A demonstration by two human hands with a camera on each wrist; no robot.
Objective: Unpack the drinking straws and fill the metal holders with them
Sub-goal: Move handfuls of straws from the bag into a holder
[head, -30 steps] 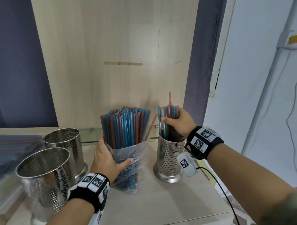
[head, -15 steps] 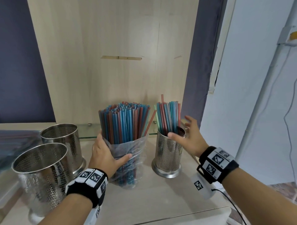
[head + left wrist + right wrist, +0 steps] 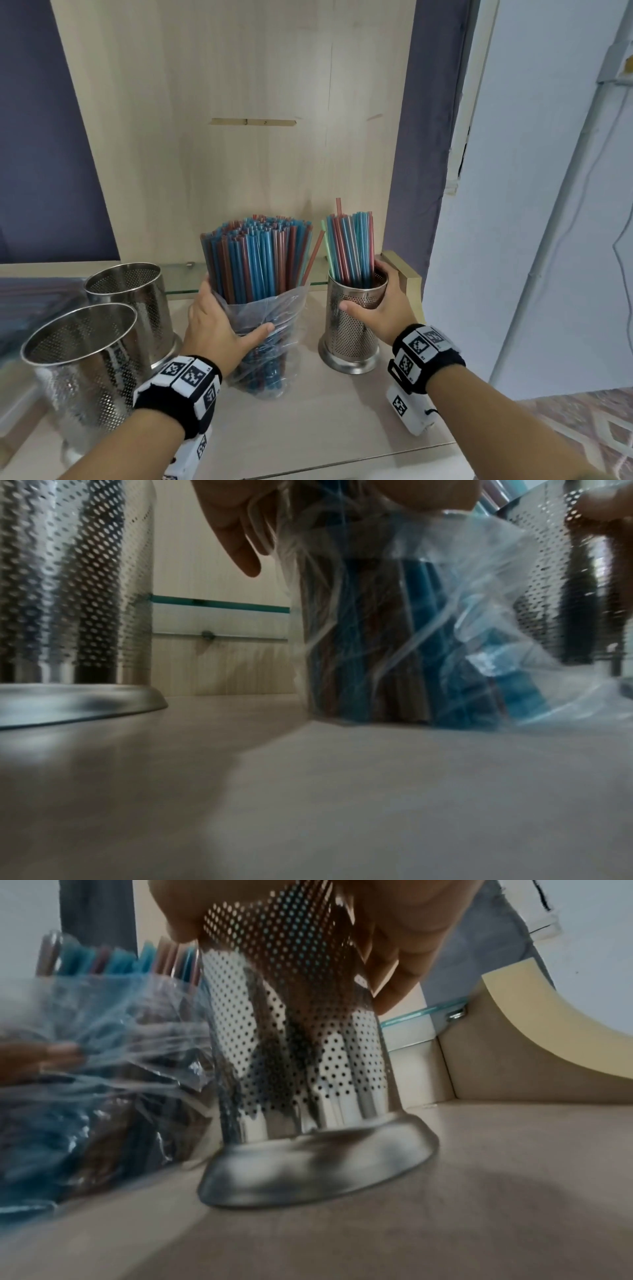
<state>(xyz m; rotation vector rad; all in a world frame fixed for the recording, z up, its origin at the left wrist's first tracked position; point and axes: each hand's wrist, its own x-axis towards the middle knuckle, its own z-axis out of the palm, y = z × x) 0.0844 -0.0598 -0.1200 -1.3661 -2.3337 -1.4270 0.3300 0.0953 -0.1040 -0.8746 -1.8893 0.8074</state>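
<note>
Head view shows the right hand [image 3: 380, 310] with its fingers [image 3: 381, 266] curled round the rim of the partly filled holder [image 3: 352, 329], thumb across the near wall, gripping it where it stands upright on the worktop [image 3: 325, 421]; the right wrist view confirms fingers wrapped behind the perforated steel. The left hand [image 3: 214, 320] grips the plastic bag [image 3: 270, 329] round its middle, thumb pressed across the front, keeping the big bundle of straws [image 3: 260, 253] upright just beside that holder. Straws in the holder [image 3: 349, 248] stand loosely, with one red straw poking above the others, and there looks to be room for more. Further left stand two empty holders, the near one [image 3: 82, 370] and the far one [image 3: 132, 301] close together and apart from the bag. As a judgement, the task is early: one holder is part filled, two have nothing in them, and most of the straws are still in the bag, so many more handfuls are left to move. No brand or label can be read on the bag or holders; the only markings are black-and-white square codes on the wristbands [image 3: 186, 377], which carry no legible words.
</note>
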